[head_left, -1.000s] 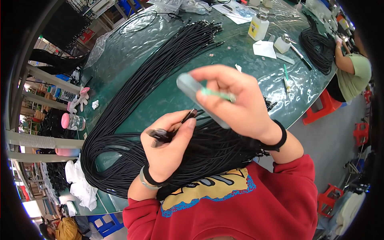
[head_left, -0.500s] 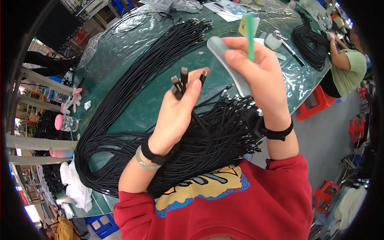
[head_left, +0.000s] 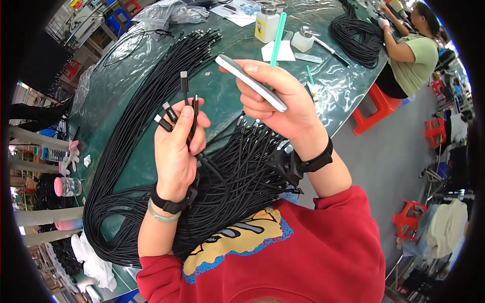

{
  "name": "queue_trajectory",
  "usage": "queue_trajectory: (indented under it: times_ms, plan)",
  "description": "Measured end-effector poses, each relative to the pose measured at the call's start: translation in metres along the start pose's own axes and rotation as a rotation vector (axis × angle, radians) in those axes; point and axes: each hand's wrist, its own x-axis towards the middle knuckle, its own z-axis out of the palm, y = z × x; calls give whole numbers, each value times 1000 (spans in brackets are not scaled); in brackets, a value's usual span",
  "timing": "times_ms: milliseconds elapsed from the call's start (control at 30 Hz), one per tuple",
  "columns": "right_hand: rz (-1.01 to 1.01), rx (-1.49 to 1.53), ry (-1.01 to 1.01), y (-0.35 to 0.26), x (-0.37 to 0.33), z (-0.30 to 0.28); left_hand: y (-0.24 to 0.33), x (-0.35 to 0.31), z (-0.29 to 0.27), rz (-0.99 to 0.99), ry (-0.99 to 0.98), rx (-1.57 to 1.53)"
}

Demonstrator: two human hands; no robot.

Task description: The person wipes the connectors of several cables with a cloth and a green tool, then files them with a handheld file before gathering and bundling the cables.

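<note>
My left hand (head_left: 174, 156) is closed round several black USB cables (head_left: 184, 83), their metal-tipped plugs fanned upward above the thumb and fingers. Opposite it, my right hand (head_left: 290, 103) grips a flat grey-and-white nail file (head_left: 250, 82) between thumb and fingers, its narrow white edge showing. A thin green stick (head_left: 278, 40) rises from behind the same hand; its lower end is hidden. Beneath both hands lies a thick bundle of black cables (head_left: 222, 182), plug ends toward the right. A gap separates the file from the held plugs.
On the green table (head_left: 222, 103), another long cable bundle (head_left: 151, 96) curves along the left. Bottles (head_left: 267, 25), a white pen (head_left: 331, 53) and papers lie at the back. A co-worker (head_left: 417, 55) sits far right, near a red stool (head_left: 374, 108) and a coiled bundle (head_left: 356, 38).
The view has shifted, and both hands appear farther left. The file has turned from its broad face to its edge. The plugs in my left hand are spread wider.
</note>
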Motion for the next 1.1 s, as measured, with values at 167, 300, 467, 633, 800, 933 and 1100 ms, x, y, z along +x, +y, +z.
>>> queue_trajectory:
  times_ms: [167, 300, 467, 633, 800, 933, 1100]
  plan:
    - [8, -12, -10, 0, 3, 3, 11, 2, -12, -44, -47, -42]
    - [-6, -31, 41, 0, -5, 7, 10, -4, -10, -22, 10, 3]
    - [-5, -114, 146, 0, -8, 12, 10, -19, 3, 66, -9, 117]
    - [-58, -213, 197, -1, -8, 20, 2, -23, 12, 168, -102, 182]
    - [-147, -267, 209, -9, -16, 17, -23, -2, 21, 314, -74, 302]
    - [-202, -322, 225, -17, -25, 14, -23, 8, 17, 284, -52, 248]
    - [-186, -409, 235, -15, -29, 14, 9, 8, 11, 44, -192, -147]
